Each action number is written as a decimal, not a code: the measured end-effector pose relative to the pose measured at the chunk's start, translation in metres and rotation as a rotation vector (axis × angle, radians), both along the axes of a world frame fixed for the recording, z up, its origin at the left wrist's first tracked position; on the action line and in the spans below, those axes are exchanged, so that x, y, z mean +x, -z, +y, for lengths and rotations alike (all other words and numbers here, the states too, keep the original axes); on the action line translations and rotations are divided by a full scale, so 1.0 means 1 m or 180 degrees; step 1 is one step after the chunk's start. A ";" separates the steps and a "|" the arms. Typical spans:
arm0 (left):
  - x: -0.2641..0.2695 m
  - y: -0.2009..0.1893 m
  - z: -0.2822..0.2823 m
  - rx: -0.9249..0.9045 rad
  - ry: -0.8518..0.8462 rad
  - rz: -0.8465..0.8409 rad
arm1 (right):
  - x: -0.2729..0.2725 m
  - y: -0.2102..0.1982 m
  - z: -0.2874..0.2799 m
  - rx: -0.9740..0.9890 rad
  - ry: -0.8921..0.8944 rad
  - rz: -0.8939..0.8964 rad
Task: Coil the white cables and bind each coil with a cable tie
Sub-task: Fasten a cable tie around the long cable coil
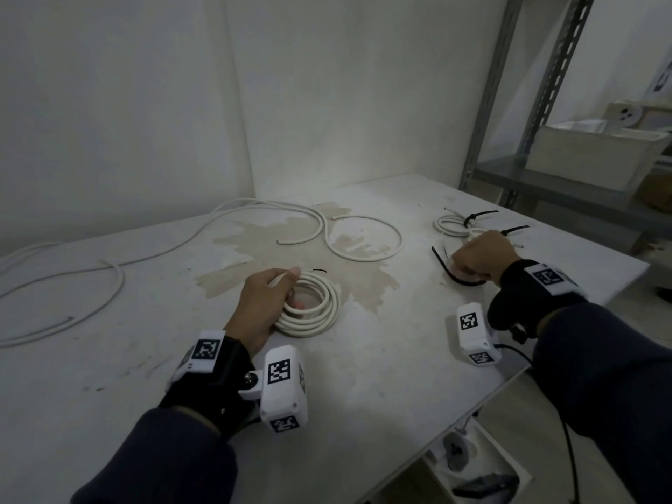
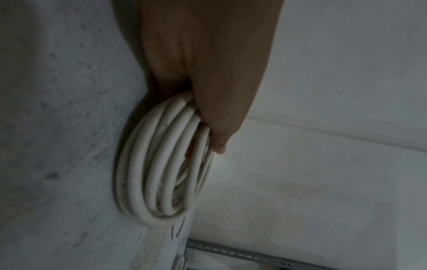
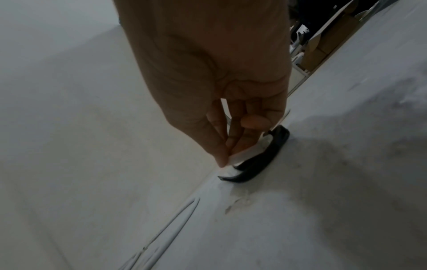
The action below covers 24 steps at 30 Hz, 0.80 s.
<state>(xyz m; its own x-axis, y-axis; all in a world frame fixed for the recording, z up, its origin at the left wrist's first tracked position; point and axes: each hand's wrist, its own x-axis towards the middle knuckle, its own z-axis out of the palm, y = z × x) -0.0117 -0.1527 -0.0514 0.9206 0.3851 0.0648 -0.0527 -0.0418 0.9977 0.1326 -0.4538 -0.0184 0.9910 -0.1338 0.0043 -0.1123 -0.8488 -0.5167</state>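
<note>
My left hand point(image 1: 295, 288) grips a coil of white cable point(image 1: 320, 311) lying on the table, thumb over the strands and fingers through its middle. The left wrist view shows the same coil point(image 2: 148, 173) with the thumb of the left hand point(image 2: 208, 142) pressed across its loops. My right hand point(image 1: 463, 267) is curled down at the right of the table over black cable ties point(image 1: 456, 276). In the right wrist view the right hand point(image 3: 227, 155) pinches one curved black cable tie point(image 3: 258, 160) that lies on the table.
A small bound coil point(image 1: 452, 225) with black ties lies at the back right. Loose white cables loop at the back middle point(image 1: 363, 245) and far left point(image 1: 109, 285). A grey metal rack point(image 1: 509, 103) holding a white box point(image 1: 596, 154) stands right of the table edge point(image 1: 582, 321).
</note>
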 end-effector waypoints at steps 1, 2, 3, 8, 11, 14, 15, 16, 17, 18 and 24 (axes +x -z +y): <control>0.000 0.000 0.000 0.0018 0.0012 0.0000 | -0.001 -0.001 -0.001 0.0166 0.0081 -0.0032; 0.000 0.000 -0.001 0.0031 0.0026 -0.0001 | -0.003 -0.004 -0.001 0.0369 0.0104 -0.0091; -0.001 -0.001 -0.001 0.0024 0.0039 -0.0005 | -0.007 -0.009 -0.001 0.0575 0.0087 -0.0119; -0.005 -0.003 0.001 -0.0138 0.0089 0.0006 | -0.049 -0.054 0.031 0.2107 -0.0320 -0.0223; -0.014 -0.005 0.010 -0.0296 0.0166 0.0058 | -0.079 -0.074 0.073 0.3307 -0.0815 0.0385; -0.030 -0.011 0.027 -0.0069 0.0160 0.0084 | -0.103 -0.076 0.127 0.3832 -0.1210 0.1086; -0.038 -0.014 0.035 0.0017 0.0150 0.0085 | -0.110 -0.072 0.147 0.3834 -0.1319 0.1251; -0.046 -0.018 0.043 0.0117 0.0123 0.0071 | -0.117 -0.068 0.166 0.3792 -0.1421 0.1377; -0.056 -0.021 0.053 0.0250 0.0076 0.0052 | -0.122 -0.062 0.184 0.3762 -0.1526 0.1496; -0.065 -0.024 0.064 0.0414 0.0023 0.0040 | -0.127 -0.057 0.202 0.3737 -0.1640 0.1619; -0.110 -0.016 0.121 0.0609 -0.0323 0.0104 | -0.152 -0.036 0.280 0.3400 -0.2328 0.2089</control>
<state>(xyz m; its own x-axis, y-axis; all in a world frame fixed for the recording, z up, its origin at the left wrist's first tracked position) -0.1213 -0.0316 -0.0356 0.8805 0.4595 0.1164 -0.0063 -0.2341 0.9722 -0.0198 -0.1739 0.0176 0.6219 0.7440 -0.2444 -0.2920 -0.0692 -0.9539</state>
